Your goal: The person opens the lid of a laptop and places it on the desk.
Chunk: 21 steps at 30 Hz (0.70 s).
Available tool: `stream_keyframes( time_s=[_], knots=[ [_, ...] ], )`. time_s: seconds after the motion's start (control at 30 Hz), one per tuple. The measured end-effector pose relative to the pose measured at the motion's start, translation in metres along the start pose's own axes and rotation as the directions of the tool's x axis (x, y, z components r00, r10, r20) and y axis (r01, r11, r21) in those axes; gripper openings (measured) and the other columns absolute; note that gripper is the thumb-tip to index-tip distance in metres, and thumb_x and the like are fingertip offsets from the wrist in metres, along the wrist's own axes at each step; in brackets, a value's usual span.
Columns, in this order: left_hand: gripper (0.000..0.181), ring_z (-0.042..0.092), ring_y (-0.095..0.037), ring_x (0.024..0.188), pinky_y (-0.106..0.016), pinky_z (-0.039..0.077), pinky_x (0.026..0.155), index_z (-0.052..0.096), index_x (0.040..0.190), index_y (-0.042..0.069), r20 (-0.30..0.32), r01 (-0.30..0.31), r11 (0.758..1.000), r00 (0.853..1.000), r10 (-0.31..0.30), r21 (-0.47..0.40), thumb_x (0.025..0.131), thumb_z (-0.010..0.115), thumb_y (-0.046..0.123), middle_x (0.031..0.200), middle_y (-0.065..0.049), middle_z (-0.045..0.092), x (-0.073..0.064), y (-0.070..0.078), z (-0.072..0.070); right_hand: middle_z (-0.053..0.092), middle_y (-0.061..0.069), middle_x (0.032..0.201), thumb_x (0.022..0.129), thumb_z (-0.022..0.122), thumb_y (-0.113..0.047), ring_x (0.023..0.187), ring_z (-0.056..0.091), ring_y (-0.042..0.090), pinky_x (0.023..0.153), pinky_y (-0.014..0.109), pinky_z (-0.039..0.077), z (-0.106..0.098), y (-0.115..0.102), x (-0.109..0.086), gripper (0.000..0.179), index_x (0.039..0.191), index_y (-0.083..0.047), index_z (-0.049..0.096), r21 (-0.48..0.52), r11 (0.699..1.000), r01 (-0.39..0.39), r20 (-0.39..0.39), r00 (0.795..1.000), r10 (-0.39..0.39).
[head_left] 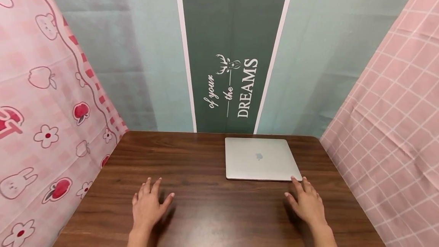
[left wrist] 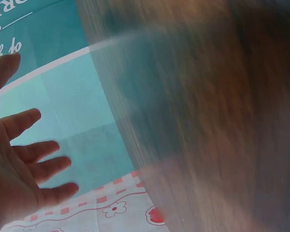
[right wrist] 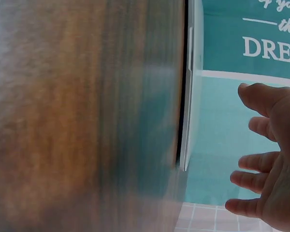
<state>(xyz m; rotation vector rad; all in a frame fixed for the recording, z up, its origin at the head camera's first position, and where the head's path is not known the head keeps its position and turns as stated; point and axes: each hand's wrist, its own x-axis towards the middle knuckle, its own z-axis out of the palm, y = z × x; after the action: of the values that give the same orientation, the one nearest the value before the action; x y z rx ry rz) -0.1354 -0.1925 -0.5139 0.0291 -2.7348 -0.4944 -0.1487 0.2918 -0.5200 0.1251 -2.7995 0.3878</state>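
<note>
A closed silver laptop with an apple logo lies flat near the back of the wooden table, right of the middle. Its thin front edge shows in the right wrist view. My right hand hovers just in front of the laptop's near right corner, fingers spread and holding nothing. A gap separates that hand from the laptop in the right wrist view. Over the left part of the table, my left hand has its fingers extended and apart, with nothing in it. The same empty left hand appears in the left wrist view.
The brown wooden table has rounded back corners. Behind it hangs a green curtain with white lettering. Pink patterned cloth flanks the left side, and pink checked cloth the right.
</note>
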Motion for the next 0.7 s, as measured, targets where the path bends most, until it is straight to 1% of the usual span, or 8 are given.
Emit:
stream_keyframes(
  time_s=[0.1,0.2,0.33,0.47,0.57,0.7],
  knots=[
    [0.064,0.050,-0.047,0.107,-0.064,0.037,0.081,0.057,0.124,0.003,0.033,-0.009,1.000,0.999,0.010,-0.021,0.077,0.070,0.044,0.123,-0.029,0.050,0.002,0.002,0.000,0.043,0.038,0.125,0.082,0.070,-0.025,0.105,0.045,0.057,0.076,0.068,0.037,-0.003,0.002,0.005,0.050,0.123,-0.002,0.056,0.037,0.999,0.002,0.017,1.000,-0.003],
    [0.059,0.055,-0.045,0.100,-0.061,0.041,0.075,0.059,0.121,0.002,0.069,-0.008,0.999,0.998,0.011,-0.037,0.077,0.072,0.039,0.117,-0.027,0.055,0.005,0.006,-0.004,0.047,0.037,0.121,0.082,0.069,-0.021,0.101,0.048,0.057,0.074,0.065,0.040,-0.005,0.003,0.010,0.041,0.118,-0.001,0.061,0.090,0.996,0.003,0.053,0.999,-0.008],
    [0.052,0.055,-0.047,0.098,-0.061,0.043,0.072,0.060,0.119,0.002,0.136,0.010,0.998,0.991,-0.001,-0.068,0.078,0.073,0.032,0.115,-0.028,0.055,0.007,0.012,-0.011,0.047,0.037,0.120,0.082,0.070,-0.020,0.101,0.049,0.056,0.076,0.064,0.040,-0.009,0.004,0.013,0.039,0.115,-0.001,0.063,0.155,0.988,-0.002,0.100,0.995,-0.014],
    [0.050,0.054,-0.049,0.099,-0.062,0.043,0.072,0.060,0.119,0.000,0.202,0.033,0.995,0.979,-0.014,-0.091,0.080,0.072,0.029,0.117,-0.030,0.053,0.009,0.019,-0.016,0.052,0.035,0.116,0.081,0.071,-0.021,0.101,0.051,0.054,0.079,0.062,0.040,-0.009,0.007,0.016,0.038,0.113,-0.002,0.064,0.196,0.981,0.001,0.096,0.995,-0.021],
    [0.051,0.054,-0.049,0.099,-0.061,0.044,0.071,0.059,0.120,-0.001,0.215,0.046,0.993,0.976,-0.022,-0.107,0.080,0.071,0.028,0.116,-0.031,0.053,0.011,0.023,-0.015,0.057,0.030,0.113,0.082,0.070,-0.023,0.102,0.053,0.049,0.081,0.060,0.040,-0.007,0.010,0.018,0.038,0.113,-0.002,0.064,0.229,0.973,0.000,0.076,0.997,-0.017],
    [0.052,0.055,-0.048,0.098,-0.058,0.046,0.071,0.058,0.120,-0.003,0.209,0.046,0.989,0.978,-0.016,-0.138,0.080,0.071,0.028,0.115,-0.032,0.053,0.014,0.029,-0.009,0.058,0.026,0.114,0.083,0.069,-0.026,0.105,0.052,0.047,0.083,0.059,0.040,-0.004,0.014,0.020,0.042,0.117,-0.001,0.062,0.259,0.965,-0.030,0.064,0.998,0.013]
  ],
)
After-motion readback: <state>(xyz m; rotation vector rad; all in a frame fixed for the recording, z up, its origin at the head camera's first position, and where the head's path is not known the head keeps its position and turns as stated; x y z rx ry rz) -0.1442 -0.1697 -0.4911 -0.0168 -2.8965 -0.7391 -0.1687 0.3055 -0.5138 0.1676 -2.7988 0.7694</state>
